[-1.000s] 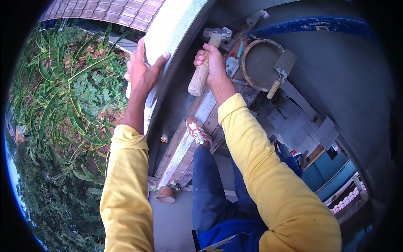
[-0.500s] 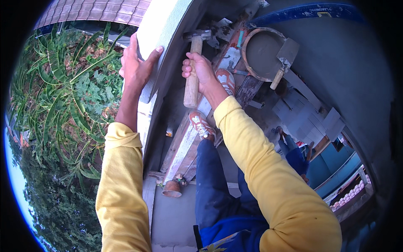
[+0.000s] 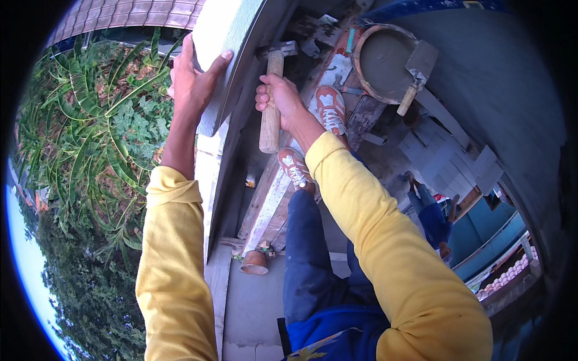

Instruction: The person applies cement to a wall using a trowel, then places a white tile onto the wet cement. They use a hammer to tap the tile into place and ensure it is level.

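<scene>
My left hand [image 3: 191, 78] grips the end of a pale, rough-faced block [image 3: 224, 30] on top of the wall. Its fingers hang over the garden side and its thumb lies across the block's face. My right hand [image 3: 280, 101] is closed round the wooden handle of a hammer [image 3: 270, 133], about mid-handle. The hammer's metal head points away from me, a short gap to the right of the block. Below the block's near end runs a white wall ledge [image 3: 207, 165].
Planks [image 3: 265, 207] lie under my shoes. A round tub of wet mortar [image 3: 385, 63] stands at the far right, with a trowel [image 3: 415, 72] across its rim. A terracotta pot [image 3: 254, 263] sits near the planks' end. Another person [image 3: 435, 219] is lower down at right. Plants [image 3: 90, 138] grow beyond the wall.
The view has shifted slightly, so the tub and planks appear farther right. Both hands keep their holds, and the hammer stays beside the block at nearly the same angle.
</scene>
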`<move>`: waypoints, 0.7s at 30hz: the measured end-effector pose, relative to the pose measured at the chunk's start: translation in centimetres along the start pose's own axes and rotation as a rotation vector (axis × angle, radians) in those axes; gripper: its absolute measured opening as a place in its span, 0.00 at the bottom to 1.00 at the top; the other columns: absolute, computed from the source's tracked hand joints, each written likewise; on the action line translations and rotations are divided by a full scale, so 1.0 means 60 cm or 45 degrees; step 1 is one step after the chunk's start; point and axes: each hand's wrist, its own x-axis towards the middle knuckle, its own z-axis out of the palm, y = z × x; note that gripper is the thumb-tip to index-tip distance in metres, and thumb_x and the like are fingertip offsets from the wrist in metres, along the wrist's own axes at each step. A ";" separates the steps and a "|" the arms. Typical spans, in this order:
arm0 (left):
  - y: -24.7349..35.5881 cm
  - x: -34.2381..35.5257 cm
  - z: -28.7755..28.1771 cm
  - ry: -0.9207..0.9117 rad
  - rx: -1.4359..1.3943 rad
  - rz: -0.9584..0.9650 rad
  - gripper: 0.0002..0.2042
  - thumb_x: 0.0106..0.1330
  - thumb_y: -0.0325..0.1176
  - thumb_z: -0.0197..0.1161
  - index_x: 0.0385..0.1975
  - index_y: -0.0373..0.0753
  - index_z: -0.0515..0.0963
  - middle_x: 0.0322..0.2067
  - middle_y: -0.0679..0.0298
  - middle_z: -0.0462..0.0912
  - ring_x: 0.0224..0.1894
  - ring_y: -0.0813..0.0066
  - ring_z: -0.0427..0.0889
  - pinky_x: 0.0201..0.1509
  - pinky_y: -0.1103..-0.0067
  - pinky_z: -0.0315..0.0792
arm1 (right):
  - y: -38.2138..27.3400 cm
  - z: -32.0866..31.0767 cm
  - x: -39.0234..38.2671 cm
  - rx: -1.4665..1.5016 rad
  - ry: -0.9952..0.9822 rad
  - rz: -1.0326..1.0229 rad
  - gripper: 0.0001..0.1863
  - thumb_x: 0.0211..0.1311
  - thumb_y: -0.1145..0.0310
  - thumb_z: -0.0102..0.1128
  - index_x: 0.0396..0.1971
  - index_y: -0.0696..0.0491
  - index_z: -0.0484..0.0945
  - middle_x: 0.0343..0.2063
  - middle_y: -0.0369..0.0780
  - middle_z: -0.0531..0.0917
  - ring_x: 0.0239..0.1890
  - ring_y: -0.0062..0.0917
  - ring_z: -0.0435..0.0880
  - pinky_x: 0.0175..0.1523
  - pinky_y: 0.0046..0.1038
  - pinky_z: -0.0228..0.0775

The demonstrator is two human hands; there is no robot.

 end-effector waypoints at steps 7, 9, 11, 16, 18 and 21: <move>0.014 -0.009 0.007 0.131 0.222 -0.033 0.39 0.58 0.56 0.75 0.69 0.54 0.68 0.55 0.49 0.81 0.60 0.48 0.77 0.63 0.49 0.66 | 0.006 0.008 -0.009 -0.023 0.060 -0.071 0.10 0.69 0.71 0.59 0.42 0.51 0.66 0.25 0.35 0.72 0.22 0.18 0.71 0.25 0.24 0.66; 0.009 -0.007 -0.001 0.077 0.209 -0.072 0.41 0.58 0.58 0.75 0.71 0.56 0.66 0.57 0.48 0.78 0.63 0.47 0.73 0.65 0.50 0.63 | -0.002 0.008 -0.013 -0.112 0.027 -0.031 0.10 0.70 0.71 0.59 0.41 0.50 0.66 0.25 0.35 0.71 0.21 0.18 0.70 0.24 0.24 0.66; 0.002 -0.005 -0.004 0.060 0.220 -0.080 0.42 0.58 0.60 0.74 0.72 0.55 0.65 0.58 0.48 0.77 0.63 0.47 0.73 0.66 0.50 0.62 | -0.005 0.016 -0.022 -0.167 0.053 -0.049 0.10 0.70 0.70 0.59 0.41 0.50 0.66 0.25 0.35 0.71 0.21 0.18 0.70 0.24 0.23 0.66; 0.003 -0.012 0.005 0.078 0.327 -0.104 0.51 0.59 0.61 0.72 0.80 0.51 0.54 0.66 0.47 0.70 0.69 0.47 0.66 0.71 0.49 0.54 | -0.028 0.017 -0.029 -0.148 0.130 -0.210 0.12 0.72 0.69 0.59 0.45 0.47 0.63 0.26 0.35 0.72 0.21 0.17 0.71 0.23 0.23 0.66; 0.011 -0.012 0.007 0.095 0.344 -0.141 0.51 0.59 0.61 0.72 0.80 0.52 0.54 0.67 0.47 0.69 0.70 0.47 0.65 0.71 0.49 0.53 | -0.050 0.029 -0.036 -0.178 0.147 -0.347 0.13 0.73 0.69 0.59 0.47 0.46 0.63 0.27 0.35 0.72 0.21 0.19 0.72 0.24 0.23 0.67; 0.023 -0.017 0.006 0.109 0.354 -0.198 0.51 0.59 0.61 0.72 0.80 0.54 0.54 0.67 0.48 0.69 0.70 0.49 0.65 0.71 0.50 0.53 | -0.107 0.052 -0.032 -0.233 0.176 -0.507 0.11 0.73 0.68 0.58 0.46 0.47 0.64 0.28 0.35 0.73 0.22 0.19 0.72 0.25 0.24 0.68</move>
